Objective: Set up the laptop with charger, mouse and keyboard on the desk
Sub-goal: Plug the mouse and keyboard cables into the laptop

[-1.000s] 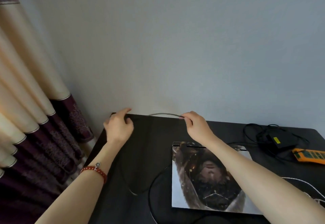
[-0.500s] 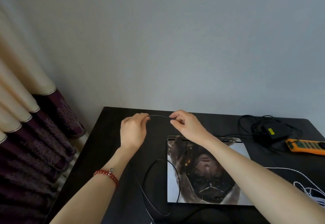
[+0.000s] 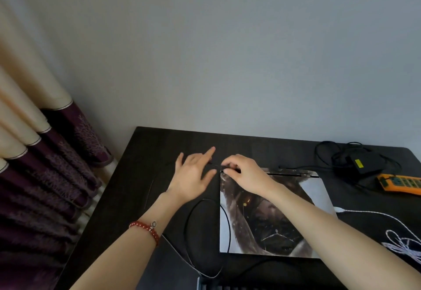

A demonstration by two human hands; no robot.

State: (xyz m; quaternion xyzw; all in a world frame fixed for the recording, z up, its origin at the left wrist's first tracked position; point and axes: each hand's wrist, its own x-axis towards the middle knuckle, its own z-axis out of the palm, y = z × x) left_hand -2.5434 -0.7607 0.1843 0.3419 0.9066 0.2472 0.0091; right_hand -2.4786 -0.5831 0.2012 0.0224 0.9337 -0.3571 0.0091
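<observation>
Closed laptop (image 3: 273, 212) flat on the dark desk (image 3: 145, 150), hinge edge far, printed lid up. Thin black cable (image 3: 206, 223) looping on the desk to its left, one end raised to the laptop's far-left corner. Plug end pinched there in the right hand (image 3: 243, 171), fingers curled tight round it, tip touching or just short of the corner; cannot tell which, nor whether a port lies there. Plug's long axis running left-right, pointing right into the laptop's left side, so probably a short push rightward along that axis next. Left hand (image 3: 193, 175) just left of the plug, fingers spread and straight, gripping nothing, blurred; perhaps brushing the cable, unclear. Right hand the nearer of the two to the port side and already on the plug.

Further right, charger (image 3: 362, 163) with coiled black lead at the far-right, well apart from the laptop, an orange power strip (image 3: 401, 181) beside it. White cord (image 3: 401, 242) at the near-right. Dark edge of something at the near edge, likely the keyboard (image 3: 227, 286). Curtain (image 3: 45, 164) left of the desk.
</observation>
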